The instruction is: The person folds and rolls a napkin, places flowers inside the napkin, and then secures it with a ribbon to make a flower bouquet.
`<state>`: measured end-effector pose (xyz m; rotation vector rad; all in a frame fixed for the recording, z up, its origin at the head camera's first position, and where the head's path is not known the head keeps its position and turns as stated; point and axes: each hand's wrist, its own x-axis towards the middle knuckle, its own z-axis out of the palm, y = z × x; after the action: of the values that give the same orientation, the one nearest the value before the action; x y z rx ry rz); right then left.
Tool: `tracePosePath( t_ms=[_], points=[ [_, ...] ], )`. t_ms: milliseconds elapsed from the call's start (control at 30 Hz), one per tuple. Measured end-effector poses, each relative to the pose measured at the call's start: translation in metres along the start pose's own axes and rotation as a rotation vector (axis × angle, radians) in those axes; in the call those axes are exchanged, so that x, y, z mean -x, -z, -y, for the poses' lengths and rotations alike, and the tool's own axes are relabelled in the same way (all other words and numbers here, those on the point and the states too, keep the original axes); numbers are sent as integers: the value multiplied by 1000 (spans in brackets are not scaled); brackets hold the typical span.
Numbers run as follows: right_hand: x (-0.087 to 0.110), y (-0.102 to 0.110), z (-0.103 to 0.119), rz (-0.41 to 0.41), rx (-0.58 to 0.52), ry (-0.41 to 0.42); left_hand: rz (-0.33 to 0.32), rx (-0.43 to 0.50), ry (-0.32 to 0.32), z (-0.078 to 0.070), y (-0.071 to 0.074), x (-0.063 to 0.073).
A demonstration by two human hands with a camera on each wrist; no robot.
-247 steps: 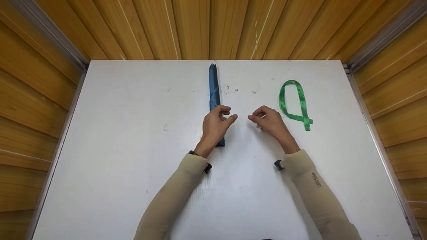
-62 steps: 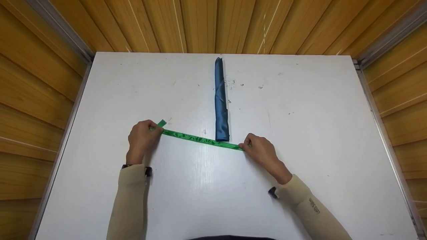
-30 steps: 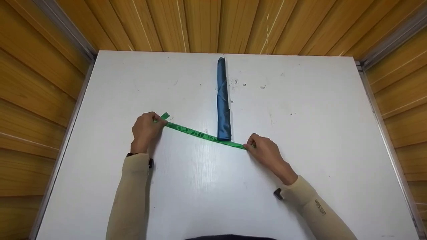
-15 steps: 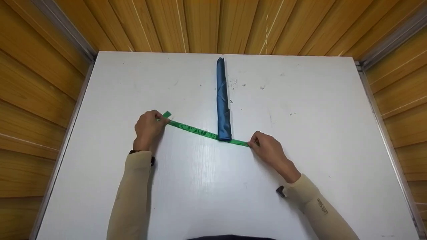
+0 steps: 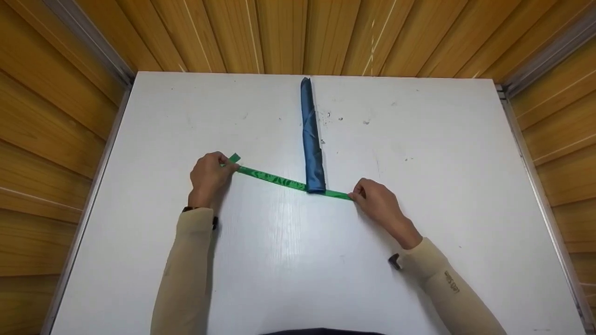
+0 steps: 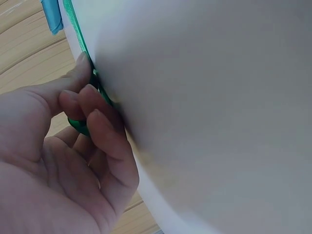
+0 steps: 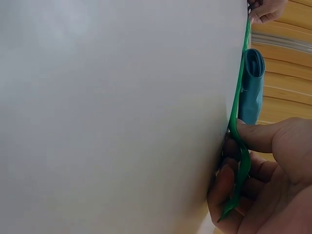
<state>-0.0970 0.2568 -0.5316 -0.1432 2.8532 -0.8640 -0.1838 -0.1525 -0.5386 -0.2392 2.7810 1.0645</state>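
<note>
A green ribbon [image 5: 272, 178] is stretched slantwise across the white table, its left side farther from the person. My left hand [image 5: 208, 176] pinches it near one end, and a short tail sticks out past the fingers. My right hand [image 5: 376, 202] pinches the other end; in the right wrist view the ribbon's loose tail [image 7: 242, 170] hangs over the curled fingers. A rolled blue satin cloth [image 5: 312, 139] lies lengthwise at mid-table, its near end on top of the ribbon. The right wrist view shows the roll's spiral end [image 7: 254, 63].
The white table [image 5: 279, 265] has dark scuff marks right of the roll. Wood-panelled walls [image 5: 326, 37] stand at the back and both sides, with metal framing [image 5: 100, 42] in the corners. Part of dark clothing [image 5: 321, 331] shows at the near edge.
Earlier the ribbon lay looped at the right and both hands were empty. Since then both hands took it; lately they moved it away from the person, under the roll's near end.
</note>
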Motion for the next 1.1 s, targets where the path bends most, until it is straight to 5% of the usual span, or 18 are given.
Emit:
tracePosePath(
  t_ms=[400, 1100],
  points=[
    [-6, -1, 0, 3, 3, 3, -20, 1, -30, 0, 1, -5],
    [-31, 4, 2, 28, 8, -22, -42, 22, 32, -5, -1, -24]
  ],
)
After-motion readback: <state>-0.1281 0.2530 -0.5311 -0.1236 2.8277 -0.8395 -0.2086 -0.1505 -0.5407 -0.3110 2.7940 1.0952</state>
